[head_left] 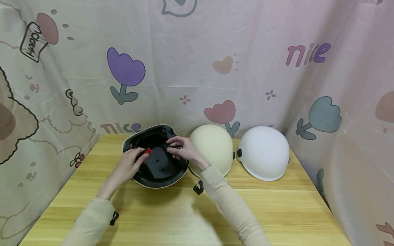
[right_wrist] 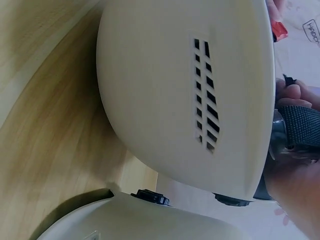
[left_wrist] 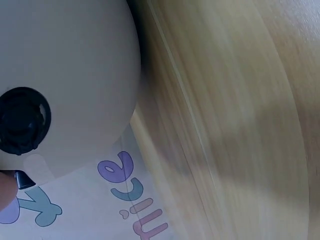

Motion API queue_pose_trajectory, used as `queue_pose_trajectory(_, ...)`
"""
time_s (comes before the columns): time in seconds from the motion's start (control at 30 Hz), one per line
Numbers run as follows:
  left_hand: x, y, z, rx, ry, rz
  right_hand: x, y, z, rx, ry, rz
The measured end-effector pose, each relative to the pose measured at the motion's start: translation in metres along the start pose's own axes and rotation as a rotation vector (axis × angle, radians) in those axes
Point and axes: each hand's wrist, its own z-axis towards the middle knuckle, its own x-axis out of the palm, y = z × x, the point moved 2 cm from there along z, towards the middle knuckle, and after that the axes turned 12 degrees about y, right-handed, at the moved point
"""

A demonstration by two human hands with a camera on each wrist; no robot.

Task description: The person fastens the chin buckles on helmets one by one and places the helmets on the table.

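An upturned helmet (head_left: 157,182), cream outside and black inside, lies at the table's left with its opening toward me. My left hand (head_left: 132,162) is at its left rim, pinching a red buckle (head_left: 148,151) between thumb and fingers. At the right side of the opening, my right hand (head_left: 184,149) pinches a black strap end (right_wrist: 289,80), largely covered by the fingers. From close by, the right wrist view shows the textured black strap (right_wrist: 305,122) and the vented shell (right_wrist: 150,90). A round black knob (left_wrist: 22,120) on the shell fills part of the left wrist view.
Right of the held helmet stand a cream helmet (head_left: 212,143), partly behind my right forearm, and a white helmet (head_left: 264,153). All are on a wooden table (head_left: 172,218). A printed curtain (head_left: 184,68) hangs behind and at both sides.
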Motion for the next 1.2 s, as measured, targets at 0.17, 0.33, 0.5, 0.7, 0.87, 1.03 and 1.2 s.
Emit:
queue_pose_trajectory(0.17,0.0003,-0.0005,0.0006,0.000,-0.002,-0.003,0.0000,0.0001,0.0000,-0.004,0.006,-0.033)
queue_pose_trajectory(0.33,0.0008,0.0000,0.0014,0.003,-0.009,-0.005,-0.0001,0.0006,0.0004,-0.005,0.027,-0.029)
queue_pose_trajectory(0.5,0.0013,0.0012,0.0006,-0.004,-0.006,-0.001,0.0005,-0.0013,0.0011,-0.006,0.041,-0.063)
queue_pose_trajectory(0.7,0.0019,0.0009,0.0012,-0.005,-0.003,-0.009,0.0006,-0.0056,0.0020,-0.021,0.047,-0.061)
queue_pose_trajectory(0.87,0.0029,-0.0002,0.0024,-0.016,0.011,-0.018,-0.0008,-0.0074,0.0017,-0.043,0.033,-0.040)
queue_pose_trajectory(1.03,0.0039,0.0012,0.0025,-0.038,0.028,-0.035,-0.0011,-0.0073,0.0020,-0.060,0.043,-0.015)
queue_pose_trajectory(1.2,0.0026,0.0035,0.0019,-0.019,0.017,-0.044,-0.0003,-0.0069,0.0031,-0.059,0.059,-0.017)
